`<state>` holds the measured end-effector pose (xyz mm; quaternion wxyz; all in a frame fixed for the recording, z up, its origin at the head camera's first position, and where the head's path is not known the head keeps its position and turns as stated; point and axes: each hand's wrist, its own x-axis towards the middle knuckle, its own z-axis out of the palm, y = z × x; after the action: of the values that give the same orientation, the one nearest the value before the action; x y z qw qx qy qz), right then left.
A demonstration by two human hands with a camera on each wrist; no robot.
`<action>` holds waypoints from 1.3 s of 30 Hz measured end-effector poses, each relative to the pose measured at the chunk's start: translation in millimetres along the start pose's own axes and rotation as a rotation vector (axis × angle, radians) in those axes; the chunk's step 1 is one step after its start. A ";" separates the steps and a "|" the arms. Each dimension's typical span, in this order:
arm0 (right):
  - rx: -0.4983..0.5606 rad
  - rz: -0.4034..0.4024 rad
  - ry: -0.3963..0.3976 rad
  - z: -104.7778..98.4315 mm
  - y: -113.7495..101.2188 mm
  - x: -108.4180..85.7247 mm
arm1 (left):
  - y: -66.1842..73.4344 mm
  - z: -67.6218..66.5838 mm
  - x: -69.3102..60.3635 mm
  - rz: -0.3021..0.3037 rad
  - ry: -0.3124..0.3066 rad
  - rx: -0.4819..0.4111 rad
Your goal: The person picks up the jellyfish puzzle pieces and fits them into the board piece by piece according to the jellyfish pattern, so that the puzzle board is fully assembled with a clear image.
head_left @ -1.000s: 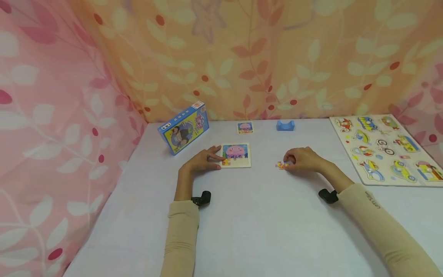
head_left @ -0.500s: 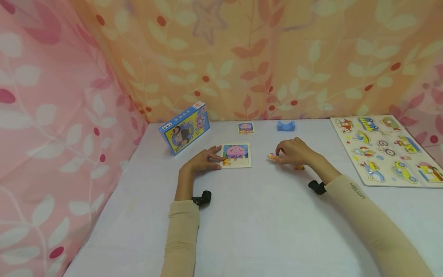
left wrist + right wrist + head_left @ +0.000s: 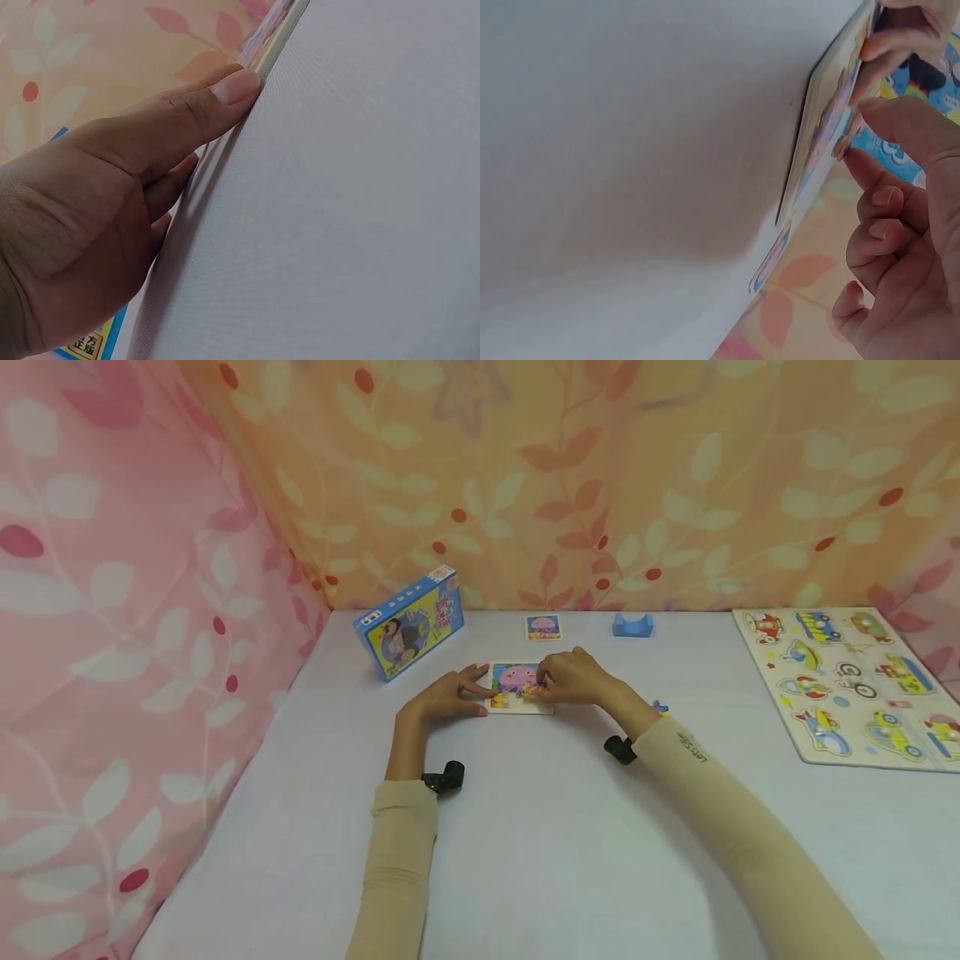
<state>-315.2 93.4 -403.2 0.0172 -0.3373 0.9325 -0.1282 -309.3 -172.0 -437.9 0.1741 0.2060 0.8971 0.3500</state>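
A small square jigsaw board with a pink octopus picture lies on the white table. My left hand rests at its left side, index finger across the picture and thumb at the near corner. In the left wrist view the thumb touches the board's edge, fairly straight. Over the board's right half, my right hand pinches a small jigsaw piece between thumb and index finger, the other fingers curled. Whether the piece touches the board is hard to tell. Another loose blue-and-yellow piece lies partly hidden beyond the right forearm.
Behind the left hand stands a blue-and-yellow box. A small octopus picture card and a blue holder with a curved notch lie at the back. A large vehicle puzzle board covers the table's right side.
My right hand has lifted the piece from the table and carried it left over the board. The left hand stays at the board's left side. The head view has shifted slightly.
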 end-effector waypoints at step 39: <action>0.247 -0.037 -0.197 15.0 0.4 23.1 | 0.9 -0.5 1.3 0.050 -0.005 0.017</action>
<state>-331.5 75.6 -416.6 0.1476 -0.3609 0.8969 -0.2086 -310.5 -171.1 -437.2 0.1659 0.2307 0.8941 0.3461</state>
